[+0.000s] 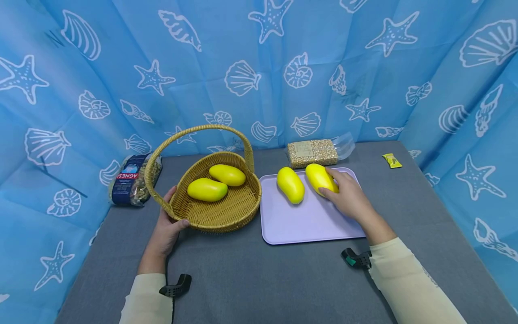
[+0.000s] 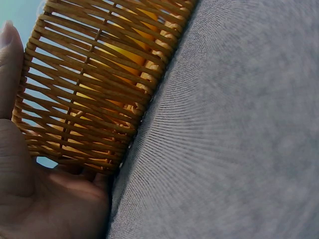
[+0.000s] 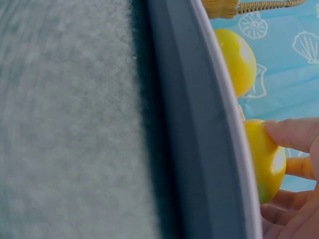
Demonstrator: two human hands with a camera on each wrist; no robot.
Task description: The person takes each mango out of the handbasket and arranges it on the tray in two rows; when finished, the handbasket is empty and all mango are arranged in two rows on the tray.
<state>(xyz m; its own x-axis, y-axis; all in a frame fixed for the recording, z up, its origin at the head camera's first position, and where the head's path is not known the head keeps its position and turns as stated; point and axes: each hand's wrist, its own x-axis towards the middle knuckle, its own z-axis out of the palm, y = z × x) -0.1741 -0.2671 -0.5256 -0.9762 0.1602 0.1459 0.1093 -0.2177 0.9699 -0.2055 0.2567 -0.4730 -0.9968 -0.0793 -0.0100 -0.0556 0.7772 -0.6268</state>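
My left hand (image 1: pixel 166 232) grips the left side of a wicker basket (image 1: pixel 220 224), its thumb over the rim and the other fingers behind the wall. Inside the basket lie two yellow mangoes, a greener-tipped mango (image 1: pixel 207 190) in front and another mango (image 1: pixel 227 175) behind it. On the lilac tray (image 1: pixel 299 229), my right hand (image 1: pixel 348 194) holds a mango (image 1: pixel 321 178) with thumb and fingers round its right side. Just left of that fruit rests a second tray mango (image 1: pixel 291 185). The right wrist view shows the thumb (image 3: pixel 291 133) pressed on the held mango (image 3: pixel 269 162).
Behind the tray lies a clear vacuum pack of pale grains (image 1: pixel 313 154). A blue-labelled bag (image 1: pixel 131 180) stands left of the basket, near the curtain (image 1: pixel 202 81). At the back right is a small yellow wrapped packet (image 1: pixel 392 160). Grey cloth (image 1: pixel 251 283) covers the table.
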